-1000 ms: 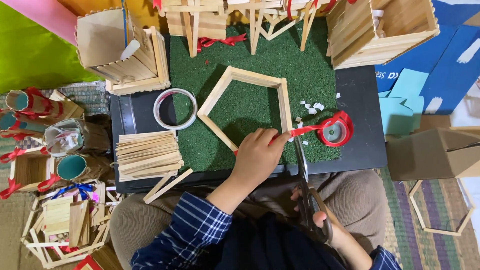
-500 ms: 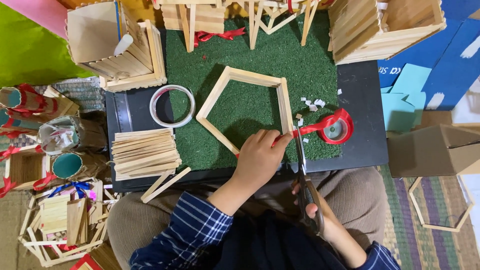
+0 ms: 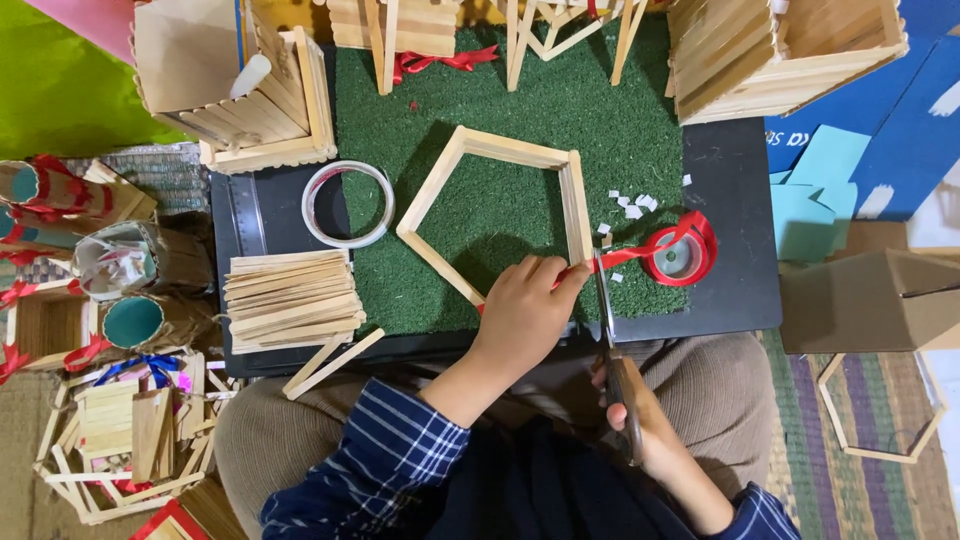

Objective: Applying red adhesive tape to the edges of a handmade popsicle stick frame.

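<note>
My left hand point(image 3: 525, 310) pinches the free end of a red ribbon point(image 3: 625, 260) at the lower right corner of a house-shaped frame of wooden sticks point(image 3: 500, 150). The frame lies on a green turf mat point(image 3: 500, 220). The ribbon runs taut to a red spool point(image 3: 683, 252) on the right. My right hand point(image 3: 655, 440), low over my lap, grips scissors point(image 3: 605, 310). Their blades point up and reach the ribbon just right of my left fingers.
A stack of flat sticks point(image 3: 290, 295) and a clear tape ring point(image 3: 348, 203) lie left of the mat on the black board point(image 3: 735, 180). Stick-built boxes point(image 3: 250, 90) point(image 3: 780, 50) stand at the back. A cardboard box point(image 3: 870, 300) and a stick hexagon point(image 3: 880, 400) lie to the right.
My left hand has kept its hold on the ribbon and shifted slightly along it. The scissors have edged up to the ribbon. The view has moved a little.
</note>
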